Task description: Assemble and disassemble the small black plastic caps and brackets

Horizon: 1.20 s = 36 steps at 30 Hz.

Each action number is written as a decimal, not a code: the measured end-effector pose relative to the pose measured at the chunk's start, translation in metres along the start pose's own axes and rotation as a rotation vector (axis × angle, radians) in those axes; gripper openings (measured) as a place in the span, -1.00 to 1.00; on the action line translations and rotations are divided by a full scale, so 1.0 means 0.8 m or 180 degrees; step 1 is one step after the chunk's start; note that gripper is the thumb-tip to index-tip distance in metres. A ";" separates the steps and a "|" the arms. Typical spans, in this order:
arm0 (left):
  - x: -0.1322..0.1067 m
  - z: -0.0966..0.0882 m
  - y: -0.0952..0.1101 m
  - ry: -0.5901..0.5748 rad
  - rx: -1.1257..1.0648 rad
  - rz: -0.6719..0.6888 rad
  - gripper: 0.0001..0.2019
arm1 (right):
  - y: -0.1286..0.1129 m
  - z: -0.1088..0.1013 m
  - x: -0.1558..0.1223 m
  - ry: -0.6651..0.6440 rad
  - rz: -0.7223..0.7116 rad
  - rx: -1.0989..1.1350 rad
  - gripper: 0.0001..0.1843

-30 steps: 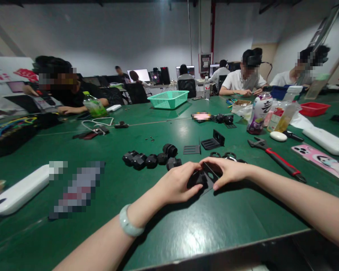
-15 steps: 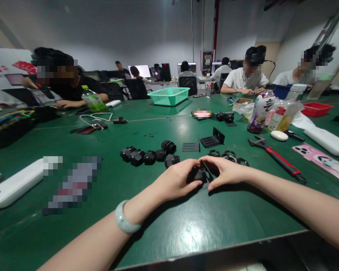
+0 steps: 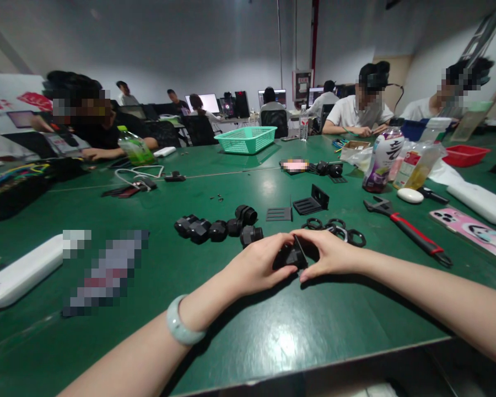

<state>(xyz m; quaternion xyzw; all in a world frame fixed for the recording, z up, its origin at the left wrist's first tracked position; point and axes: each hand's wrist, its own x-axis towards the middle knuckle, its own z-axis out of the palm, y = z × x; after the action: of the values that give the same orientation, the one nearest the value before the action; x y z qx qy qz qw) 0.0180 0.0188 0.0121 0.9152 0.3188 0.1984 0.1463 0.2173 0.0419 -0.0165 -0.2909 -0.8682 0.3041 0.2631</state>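
Near the front of the green table, my left hand (image 3: 258, 263) is closed around a black cable gland (image 3: 289, 257). Opposite it, my right hand (image 3: 333, 252) grips a thin black L-shaped bracket (image 3: 301, 249) by its edges. The gland sits against the bracket's upright plate; whether it passes through the hole is hidden by my fingers. Several loose black cable glands (image 3: 200, 230) lie in a row beyond my left hand. Black lock-nut rings (image 3: 356, 238) rest just past my right wrist. Two more brackets, one standing (image 3: 312, 203) and one slotted (image 3: 278, 214), are farther back.
To the right are an adjustable wrench (image 3: 409, 230), a pink phone (image 3: 473, 234), a white power bank (image 3: 481, 203) and drink bottles (image 3: 382, 160). A green basket (image 3: 247, 141) stands farther back. At left lies another white device (image 3: 28, 270). Co-workers sit around the table.
My right fingertips and the bracket have shifted slightly left, closer against the gland. My left hand has hardly moved, and the bracket's lower part shows less.
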 end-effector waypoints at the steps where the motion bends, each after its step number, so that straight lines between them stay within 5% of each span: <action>1: 0.000 0.000 0.001 0.0009 -0.0024 0.0000 -0.59 | -0.001 0.000 0.000 0.0006 -0.0003 -0.0005 -0.18; 14: 0.004 0.016 -0.004 0.0197 -0.1182 -0.0915 -0.47 | -0.004 0.010 0.000 0.0347 -0.0332 -0.0195 -0.14; 28: 0.006 0.018 0.013 -0.0016 -0.1675 -0.0619 -0.24 | -0.017 0.016 -0.005 0.0583 -0.0357 -0.0840 -0.13; 32: 0.005 0.016 0.011 -0.0037 -0.1378 -0.0484 -0.23 | -0.047 -0.010 -0.015 0.0936 -0.0779 -0.0936 -0.34; 36: 0.002 0.010 0.010 -0.0279 -0.1112 -0.0613 -0.29 | -0.122 -0.035 -0.041 0.1753 -0.1376 -0.0855 -0.57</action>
<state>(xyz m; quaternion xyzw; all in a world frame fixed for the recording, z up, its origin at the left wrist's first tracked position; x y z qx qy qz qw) 0.0270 0.0126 0.0085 0.8489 0.3589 0.1958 0.3349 0.2242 -0.0323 0.0598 -0.2037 -0.8384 0.0352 0.5043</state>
